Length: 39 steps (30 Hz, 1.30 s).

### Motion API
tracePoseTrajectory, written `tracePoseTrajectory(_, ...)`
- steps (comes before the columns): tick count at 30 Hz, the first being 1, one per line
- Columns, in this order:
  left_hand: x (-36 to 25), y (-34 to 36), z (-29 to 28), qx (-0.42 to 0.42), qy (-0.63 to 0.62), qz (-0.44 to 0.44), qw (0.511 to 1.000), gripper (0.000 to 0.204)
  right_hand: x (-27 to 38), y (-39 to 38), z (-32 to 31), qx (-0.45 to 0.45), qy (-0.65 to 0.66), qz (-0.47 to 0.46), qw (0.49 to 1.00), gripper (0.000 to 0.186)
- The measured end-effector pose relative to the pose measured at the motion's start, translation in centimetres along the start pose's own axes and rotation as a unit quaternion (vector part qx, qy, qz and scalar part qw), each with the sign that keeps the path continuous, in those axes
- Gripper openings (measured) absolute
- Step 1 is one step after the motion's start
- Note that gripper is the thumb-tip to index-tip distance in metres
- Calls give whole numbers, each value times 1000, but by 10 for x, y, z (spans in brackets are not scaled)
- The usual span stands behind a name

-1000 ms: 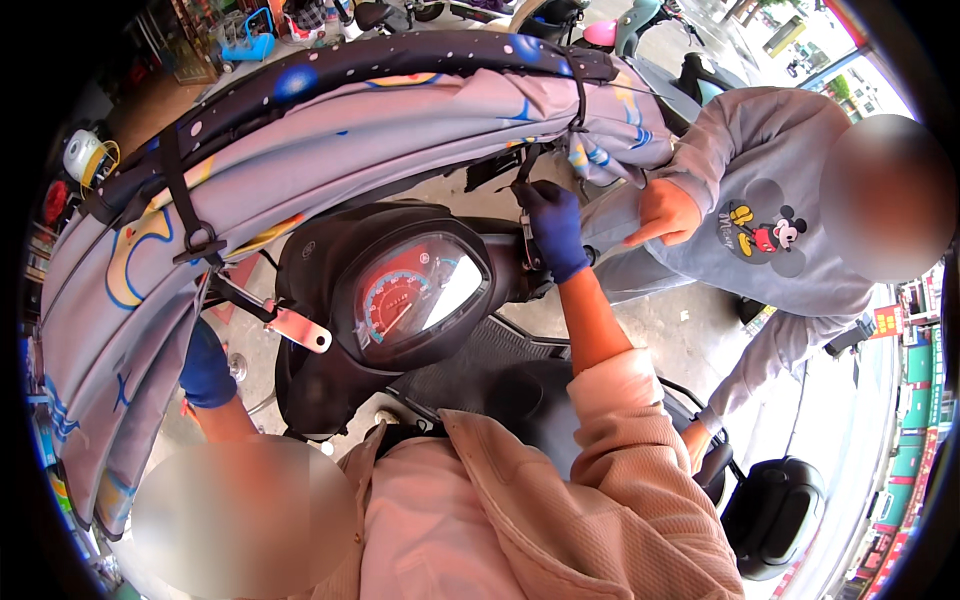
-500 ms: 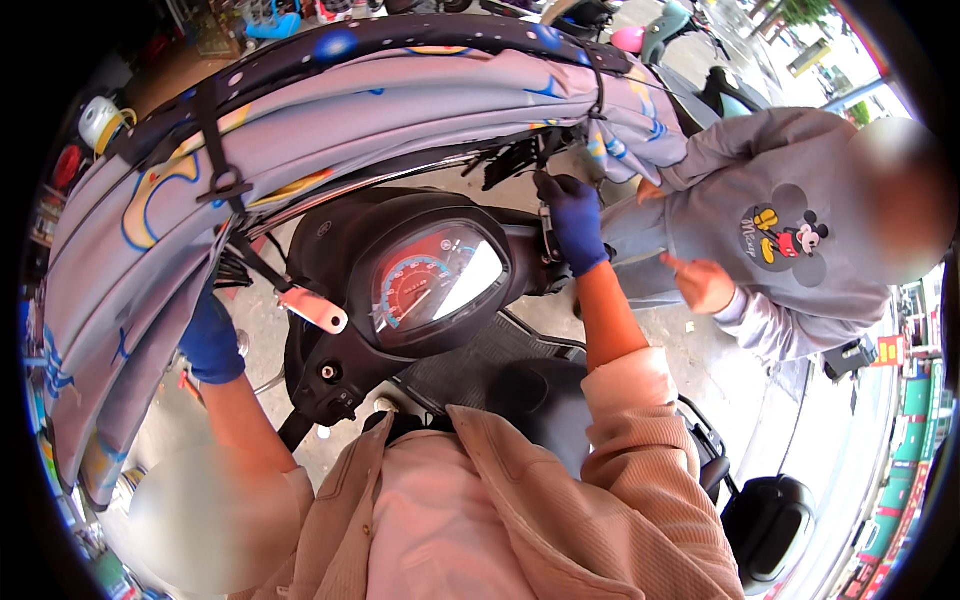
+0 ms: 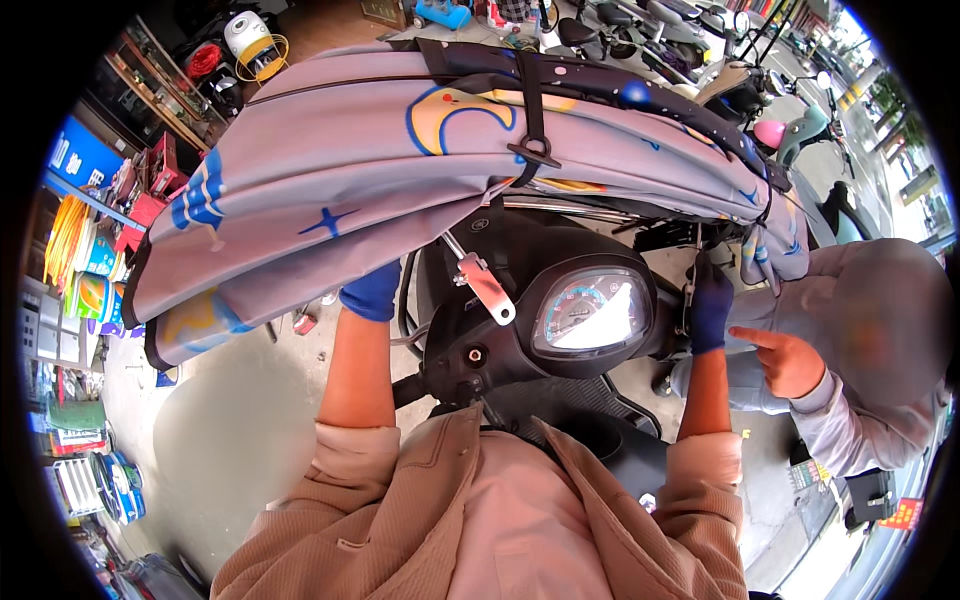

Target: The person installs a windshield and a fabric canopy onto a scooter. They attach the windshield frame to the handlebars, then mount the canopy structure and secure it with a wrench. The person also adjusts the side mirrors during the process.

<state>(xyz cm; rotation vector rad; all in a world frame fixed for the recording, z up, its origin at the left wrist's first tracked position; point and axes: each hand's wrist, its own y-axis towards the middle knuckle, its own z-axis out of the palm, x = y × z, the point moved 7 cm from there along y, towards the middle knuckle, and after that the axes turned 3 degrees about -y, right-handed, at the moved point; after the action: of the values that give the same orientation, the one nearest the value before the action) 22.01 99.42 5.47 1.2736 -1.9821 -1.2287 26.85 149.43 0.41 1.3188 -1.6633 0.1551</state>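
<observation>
A folded grey canopy (image 3: 330, 190) with moon and star prints lies across the front of a black scooter (image 3: 460, 240), bound by a black strap (image 3: 531, 110). My left hand (image 3: 372, 292), in a blue glove, reaches under the canopy's lower edge; its fingers are hidden. My right hand (image 3: 712, 305), gloved in dark blue, is closed by the right handlebar, at a metal fitting under the canopy's right end. What it grips is unclear. Between my hands are the speedometer (image 3: 590, 315) and a pinkish metal bracket (image 3: 486, 290) on a rod from the canopy frame.
At my right a person in grey (image 3: 850, 420) points a bare hand (image 3: 785, 362) near my right glove. Shelves and stacked goods (image 3: 90, 290) line the left side. Parked scooters (image 3: 640, 40) stand far back. A black seat (image 3: 620, 450) is below the dashboard.
The view has swung left, so scooter and canopy sit farther right. The person's pointing hand is closer to my right glove. Both my hands stay at the canopy's underside.
</observation>
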Motion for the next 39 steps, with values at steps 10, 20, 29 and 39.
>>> tracePoseTrajectory(10, 2, -1, 3, 13, 4, -1, 1000, 38, -23, -2, 1, 4, 84, 78, 993, 38)
tracePoseTrajectory(20, 27, 3, 2, 46, -12, 16, 999, 39, -31, 2, 11, 100, 266, 225, 932, 37)
tracePoseTrajectory(29, 0, 15, -10, -27, 47, 32, 998, 29, -28, 6, 11, 63, 228, 243, 941, 41)
tracePoseTrajectory(39, 15, -6, 0, 12, 10, 4, 1000, 39, -47, 6, 17, 101, 219, 134, 961, 32)
